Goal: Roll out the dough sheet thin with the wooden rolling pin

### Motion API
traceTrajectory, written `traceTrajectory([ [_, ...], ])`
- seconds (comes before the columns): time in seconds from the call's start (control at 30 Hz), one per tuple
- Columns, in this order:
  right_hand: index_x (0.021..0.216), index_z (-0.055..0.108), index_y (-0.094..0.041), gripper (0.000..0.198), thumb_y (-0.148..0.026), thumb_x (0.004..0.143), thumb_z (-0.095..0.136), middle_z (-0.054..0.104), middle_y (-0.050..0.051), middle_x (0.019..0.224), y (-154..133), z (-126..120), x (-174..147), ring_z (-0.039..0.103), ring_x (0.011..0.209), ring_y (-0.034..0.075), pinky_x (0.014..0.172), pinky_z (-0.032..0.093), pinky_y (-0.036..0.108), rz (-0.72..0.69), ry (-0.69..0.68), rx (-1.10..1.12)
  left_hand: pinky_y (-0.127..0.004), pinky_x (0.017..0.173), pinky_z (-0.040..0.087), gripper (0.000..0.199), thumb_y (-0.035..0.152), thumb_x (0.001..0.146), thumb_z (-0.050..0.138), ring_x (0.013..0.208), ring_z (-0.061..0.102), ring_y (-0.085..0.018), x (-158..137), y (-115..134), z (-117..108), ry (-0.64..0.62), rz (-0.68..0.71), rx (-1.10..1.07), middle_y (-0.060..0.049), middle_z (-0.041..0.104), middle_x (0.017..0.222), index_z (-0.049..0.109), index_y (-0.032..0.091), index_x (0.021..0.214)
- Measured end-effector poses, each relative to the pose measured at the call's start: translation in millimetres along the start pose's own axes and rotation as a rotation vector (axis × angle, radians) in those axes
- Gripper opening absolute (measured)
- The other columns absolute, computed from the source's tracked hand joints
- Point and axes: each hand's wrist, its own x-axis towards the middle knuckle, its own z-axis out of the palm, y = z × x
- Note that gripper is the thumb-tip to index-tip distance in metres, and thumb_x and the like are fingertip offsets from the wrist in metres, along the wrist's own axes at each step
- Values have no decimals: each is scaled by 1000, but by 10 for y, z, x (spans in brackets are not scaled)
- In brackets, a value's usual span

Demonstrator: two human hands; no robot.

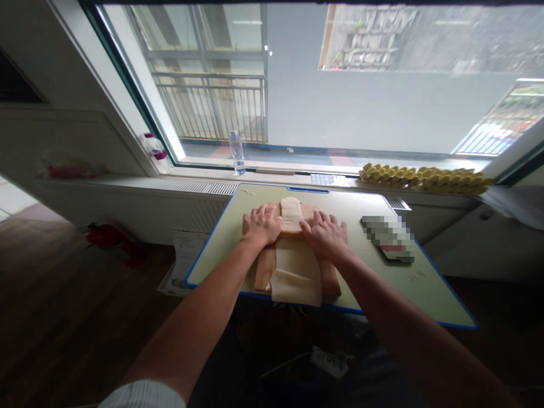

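A long strip of pale dough point(297, 256) lies lengthwise on a wooden board point(266, 269), its near end folded over at the board's front edge. Across the dough runs a short stretch of a wooden rolling pin point(293, 234), visible between my thumbs; its ends are hidden under my hands. My left hand point(262, 224) is closed over the pin's left part, fingers bent forward. Over the right part, my right hand point(326, 231) is closed too, its thumb beside the dough. The far end of the strip extends beyond both hands.
The board rests on a green, blue-edged folding table point(221, 249). A pixelated flat item point(389, 239) lies on its right side. Along the window sill stand a water bottle point(237, 153), a pink-capped bottle point(155, 148) and yellow egg cartons point(425, 177). A red fire extinguisher point(114, 243) is on the floor at left.
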Motion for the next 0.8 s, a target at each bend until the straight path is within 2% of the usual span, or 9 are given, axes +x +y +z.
traceTrajectory([
  [0.17,163,44,-13,73,-58,110,26,44,16,168,-2,85,-579,37,154,37,124,25,62,-51,88,-60,-56,125,34,56,48,106,35,155,40,-32,-593,-41,-11,86,48,16,-6,46,170,57,30,154],
  [0.27,167,38,-10,70,-52,111,30,40,17,170,27,143,-948,34,157,34,127,20,60,-82,112,-73,-58,127,32,61,51,108,31,157,39,-30,-963,-90,-13,122,66,-15,-9,51,166,51,24,159],
  [0.4,165,40,-9,67,-48,112,30,40,18,170,57,186,-1176,32,159,34,128,17,61,-116,132,-54,-64,130,25,63,52,109,32,157,41,-32,-1216,-132,-8,188,88,-23,-12,52,164,52,19,159],
  [0.5,166,40,-10,66,-49,113,30,39,17,170,50,193,-1063,31,159,34,129,15,61,-95,136,-50,-65,130,24,63,52,109,31,157,40,-32,-1141,-119,2,193,82,-31,-12,53,163,53,20,158],
  [0.6,165,41,-11,69,-54,113,28,41,18,169,31,186,-813,34,158,34,128,15,62,-84,129,-54,-66,130,24,62,52,110,28,157,39,-32,-923,-76,14,169,58,-43,-11,52,164,54,21,157],
  [0.8,160,49,-11,74,-61,112,25,48,18,165,6,138,-366,39,153,36,125,22,60,-87,155,-65,-68,129,23,62,53,108,30,156,40,-35,-468,-6,46,148,6,-37,-9,49,167,54,24,158],
])
